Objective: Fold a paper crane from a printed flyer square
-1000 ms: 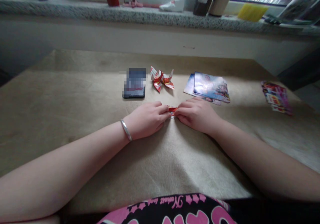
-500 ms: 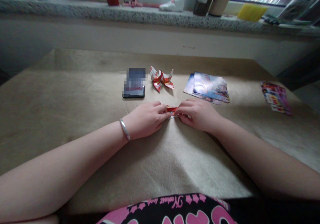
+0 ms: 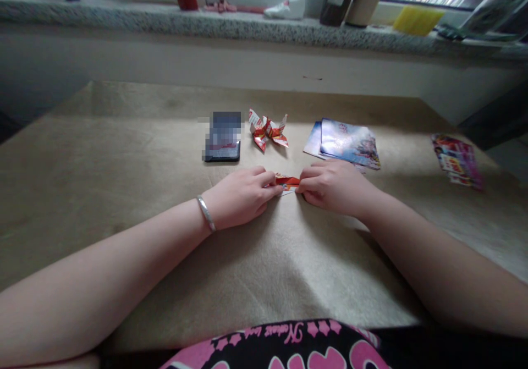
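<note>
A small folded piece of red and white printed paper (image 3: 287,181) lies on the table between my two hands. My left hand (image 3: 245,193), with a silver bangle at the wrist, grips the paper's left end, fingers closed on it. At the right end, my right hand (image 3: 332,187) pinches the paper between thumb and fingers. Parts of the paper are hidden under the fingertips. Just beyond the hands stands a folded red and white paper figure (image 3: 268,131) with several pointed flaps.
A phone (image 3: 224,138), partly blurred out, lies left of the folded figure. Glossy printed sheets (image 3: 348,141) lie behind my right hand, and a fanned stack of colourful cards (image 3: 457,163) is farther right. Bottles and a yellow sponge-like block (image 3: 417,20) stand on the stone windowsill (image 3: 247,28).
My right hand has slid a little to the right along the folded paper, so more of it shows between the hands. My left hand has stayed in place.
</note>
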Motion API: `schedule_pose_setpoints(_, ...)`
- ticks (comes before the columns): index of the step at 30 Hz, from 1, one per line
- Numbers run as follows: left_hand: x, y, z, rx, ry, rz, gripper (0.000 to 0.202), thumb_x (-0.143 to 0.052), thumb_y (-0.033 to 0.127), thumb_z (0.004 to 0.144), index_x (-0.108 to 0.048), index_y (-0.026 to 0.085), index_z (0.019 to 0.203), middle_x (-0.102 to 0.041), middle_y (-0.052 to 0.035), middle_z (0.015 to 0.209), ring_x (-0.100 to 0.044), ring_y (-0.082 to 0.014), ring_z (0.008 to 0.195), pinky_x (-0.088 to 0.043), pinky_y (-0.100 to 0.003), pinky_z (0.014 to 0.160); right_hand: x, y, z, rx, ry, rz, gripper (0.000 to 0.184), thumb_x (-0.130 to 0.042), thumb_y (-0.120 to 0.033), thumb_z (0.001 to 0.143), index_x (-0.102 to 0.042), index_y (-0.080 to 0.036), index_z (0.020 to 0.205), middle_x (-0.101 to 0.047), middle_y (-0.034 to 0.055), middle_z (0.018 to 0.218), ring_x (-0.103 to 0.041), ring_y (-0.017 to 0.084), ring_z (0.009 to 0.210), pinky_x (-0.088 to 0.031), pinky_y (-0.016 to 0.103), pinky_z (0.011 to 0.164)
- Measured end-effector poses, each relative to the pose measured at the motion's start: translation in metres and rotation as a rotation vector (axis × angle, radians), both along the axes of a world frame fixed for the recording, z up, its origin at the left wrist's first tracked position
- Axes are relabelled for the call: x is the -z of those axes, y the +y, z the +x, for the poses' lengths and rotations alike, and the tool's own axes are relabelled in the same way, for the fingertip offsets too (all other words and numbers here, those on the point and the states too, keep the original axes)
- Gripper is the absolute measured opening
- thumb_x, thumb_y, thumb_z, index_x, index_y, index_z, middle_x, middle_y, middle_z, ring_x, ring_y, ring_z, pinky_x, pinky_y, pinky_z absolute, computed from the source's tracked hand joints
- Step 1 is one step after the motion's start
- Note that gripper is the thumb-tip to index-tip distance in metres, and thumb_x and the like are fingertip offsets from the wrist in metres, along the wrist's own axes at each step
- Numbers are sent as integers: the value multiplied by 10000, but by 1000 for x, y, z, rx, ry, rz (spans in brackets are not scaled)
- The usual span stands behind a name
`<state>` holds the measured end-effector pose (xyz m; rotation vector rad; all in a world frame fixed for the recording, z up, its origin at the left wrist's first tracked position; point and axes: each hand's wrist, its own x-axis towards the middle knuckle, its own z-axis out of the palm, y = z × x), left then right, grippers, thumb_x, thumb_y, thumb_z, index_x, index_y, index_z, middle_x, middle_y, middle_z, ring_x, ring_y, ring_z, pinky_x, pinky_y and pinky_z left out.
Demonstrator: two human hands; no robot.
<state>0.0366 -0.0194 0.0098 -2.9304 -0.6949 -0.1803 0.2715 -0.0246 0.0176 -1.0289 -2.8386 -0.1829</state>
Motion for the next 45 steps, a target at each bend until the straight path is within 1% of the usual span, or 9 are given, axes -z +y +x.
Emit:
schedule_pose_setpoints(4, 1, 0, -1, -2, -6, -1, 336, -473, 168, 862, -615, 182, 1167, -608, -96, 1056, -548, -217, 938, -494, -343, 842, -2, 0, 3, 5, 2, -34, 191, -515, -193, 811, -704, -219, 792, -691, 17, 797, -562, 144, 684, -295, 286, 594)
schedule_pose_setpoints(8, 1, 0, -1, 1, -14, 8, 354, -500, 168, 844, -612, 193, 1179, -619, -93, 1054, -562, -212, 925, -500, -339, 827, 3, -2, -1, 60, 107, -60, 207, -507, -185, 811, -704, -208, 871, -690, 29, 804, -581, 154, 721, -328, 275, 609)
schedule_pose_setpoints(12, 0, 2, -2, 3, -50, -17, 333, -508, 161, 841, -633, 191, 1148, -643, -88, 1045, -586, -203, 932, -509, -336, 836, 9, -5, -5, 8, 181, -51, 235, -507, -198, 831, -705, -244, 947, -690, 23, 861, -590, 151, 750, -346, 265, 618)
schedule_pose_setpoints(18, -7, 4, -7, 3, -10, -61, 255, -513, 148, 825, -694, 164, 1004, -665, -76, 1022, -611, -184, 918, -513, -309, 846, 6, -8, -9, 26, 140, -40, 205, -521, -201, 822, -715, -235, 878, -687, 35, 871, -581, 141, 706, -325, 262, 572)
schedule_pose_setpoints(25, -12, 6, -9, -25, 26, -93, 256, -496, 144, 810, -719, 161, 936, -669, -79, 950, -621, -186, 859, -523, -321, 814, 3, -7, -5, 55, 125, -67, 173, -541, -188, 790, -711, -215, 769, -691, 32, 852, -583, 144, 709, -339, 262, 584)
schedule_pose_setpoints(34, -13, 6, -11, -1, 50, -99, 255, -486, 132, 781, -718, 153, 887, -669, -82, 931, -614, -186, 874, -513, -309, 822, 0, -8, -1, 35, 88, -61, 178, -531, -180, 777, -700, -210, 729, -692, 25, 830, -550, 126, 656, -284, 268, 543)
schedule_pose_setpoints(37, -12, 10, -14, 37, 3, -127, 257, -476, 119, 775, -717, 161, 851, -671, -70, 914, -610, -175, 872, -503, -297, 838, 0, -8, 0, 23, 85, -67, 182, -528, -182, 779, -702, -211, 733, -695, 21, 841, -557, 129, 660, -288, 269, 543)
schedule_pose_setpoints(40, -10, 15, -18, 71, -77, -166, 250, -469, 108, 773, -711, 161, 812, -670, -57, 879, -606, -158, 833, -496, -267, 799, 2, -8, 2, 20, 106, -85, 180, -528, -177, 777, -700, -209, 738, -694, 21, 852, -567, 132, 673, -306, 264, 554)
schedule_pose_setpoints(45, -5, 17, -19, 26, -129, -134, 238, -444, 154, 827, -678, 153, 786, -647, -65, 824, -583, -157, 779, -480, -272, 747, 7, -7, 1, 49, 170, -94, 164, -526, -176, 772, -687, -197, 793, -679, 42, 838, -586, 154, 726, -358, 262, 607)
